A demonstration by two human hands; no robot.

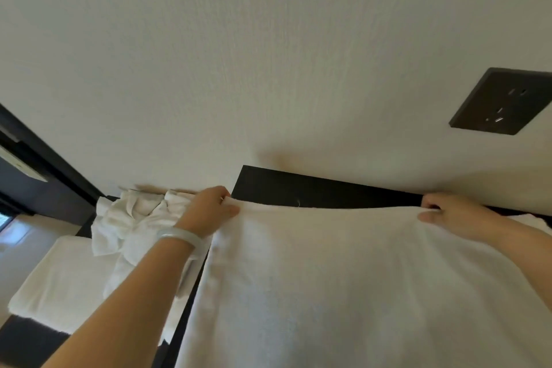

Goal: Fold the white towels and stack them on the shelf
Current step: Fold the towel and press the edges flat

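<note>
A large white towel [343, 278] is spread flat over a black surface [313, 188] that runs along the wall. My left hand [209, 209] pinches its far left corner, and my right hand [451, 212] pinches its far right corner. The towel's far edge stretches straight between both hands. To the left, a crumpled white towel [134, 218] lies bunched against the wall. Below it sits a flat, folded white towel [65, 278] on a lower dark surface.
A cream wall [268, 54] fills the upper view, with a dark socket plate [501, 101] at the right. A dark door frame [44, 164] slants at the left. A pale bangle circles my left wrist.
</note>
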